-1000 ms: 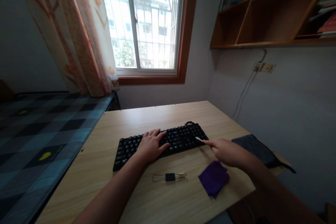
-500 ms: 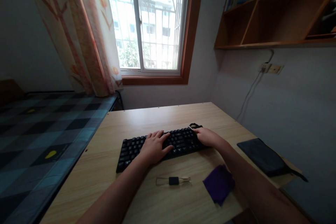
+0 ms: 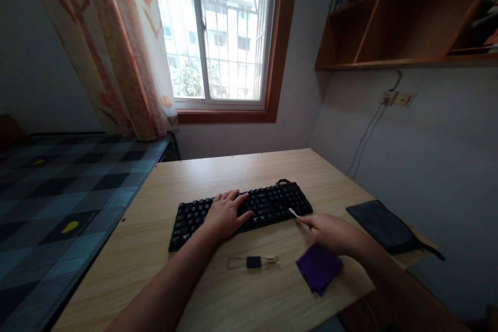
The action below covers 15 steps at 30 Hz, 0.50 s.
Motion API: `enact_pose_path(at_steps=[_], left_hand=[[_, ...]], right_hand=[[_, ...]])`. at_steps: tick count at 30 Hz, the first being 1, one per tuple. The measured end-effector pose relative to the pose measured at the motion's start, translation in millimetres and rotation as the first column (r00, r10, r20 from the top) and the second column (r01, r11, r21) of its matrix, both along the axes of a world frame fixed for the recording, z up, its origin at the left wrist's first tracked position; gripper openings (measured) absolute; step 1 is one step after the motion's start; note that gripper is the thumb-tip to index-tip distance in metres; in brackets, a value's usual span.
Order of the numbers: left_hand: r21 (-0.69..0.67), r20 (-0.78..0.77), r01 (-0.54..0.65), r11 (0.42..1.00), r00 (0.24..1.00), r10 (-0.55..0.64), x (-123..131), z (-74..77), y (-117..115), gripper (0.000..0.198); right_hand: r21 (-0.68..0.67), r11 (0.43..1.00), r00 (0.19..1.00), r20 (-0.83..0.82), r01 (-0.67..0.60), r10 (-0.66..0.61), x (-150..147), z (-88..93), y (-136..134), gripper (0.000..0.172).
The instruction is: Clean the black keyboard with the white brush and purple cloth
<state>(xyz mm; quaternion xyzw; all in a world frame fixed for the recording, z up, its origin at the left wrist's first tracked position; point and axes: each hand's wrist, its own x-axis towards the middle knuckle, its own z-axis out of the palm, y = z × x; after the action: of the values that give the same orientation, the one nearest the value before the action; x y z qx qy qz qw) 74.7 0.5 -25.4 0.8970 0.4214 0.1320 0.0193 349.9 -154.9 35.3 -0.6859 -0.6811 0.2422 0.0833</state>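
Note:
A black keyboard (image 3: 268,206) lies at a slant on the wooden table. Across its middle keys rests my left hand (image 3: 225,215), palm down with the fingers spread. My right hand (image 3: 330,231) is closed in a pinch on a cotton swab (image 3: 293,212). The swab's white tip is at the keyboard's front edge, right of the middle; whether it touches a key I cannot tell. In front of the keyboard is a wire keycap puller (image 3: 253,262) with a black middle. A folded purple cloth (image 3: 319,268) lies just below my right hand.
A dark flat pouch (image 3: 383,225) with a strap lies at the table's right edge. The keyboard's coiled cable (image 3: 284,182) sits behind its right end. A bed with a checked cover (image 3: 89,187) stands left of the table (image 3: 210,168); wooden shelves (image 3: 412,31) hang at the upper right.
My right hand has moved from the keyboard's far right side toward me, bringing the cotton swab to the front edge. My left hand stays on the keys. The view has shifted slightly.

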Motion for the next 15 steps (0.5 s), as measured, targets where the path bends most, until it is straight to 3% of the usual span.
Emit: enact_pose_path(at_steps=[5, 9, 12, 15], left_hand=[[-0.005, 0.008, 0.01, 1.0, 1.0, -0.01, -1, 2.0, 0, 0.063], [-0.016, 0.008, 0.013, 1.0, 1.0, -0.013, -1, 2.4, 0, 0.064], [-0.015, 0.008, 0.01, 1.0, 1.0, -0.01, -1, 2.0, 0, 0.065], [-0.01, 0.0, 0.004, 1.0, 1.0, -0.004, -1, 1.6, 0, 0.064]], right_hand=[[-0.105, 0.992, 0.992, -0.115, -0.065, 0.053, 24, 26.6, -9, 0.051], [0.051, 0.999, 0.998, -0.062, 0.01, -0.007, 38, 38.0, 4, 0.048], [0.166, 0.986, 0.998, -0.058, 0.025, -0.016, 24, 29.9, 15, 0.048], [0.202, 0.979, 0.998, -0.066, 0.029, -0.016, -5, 10.2, 20, 0.048]])
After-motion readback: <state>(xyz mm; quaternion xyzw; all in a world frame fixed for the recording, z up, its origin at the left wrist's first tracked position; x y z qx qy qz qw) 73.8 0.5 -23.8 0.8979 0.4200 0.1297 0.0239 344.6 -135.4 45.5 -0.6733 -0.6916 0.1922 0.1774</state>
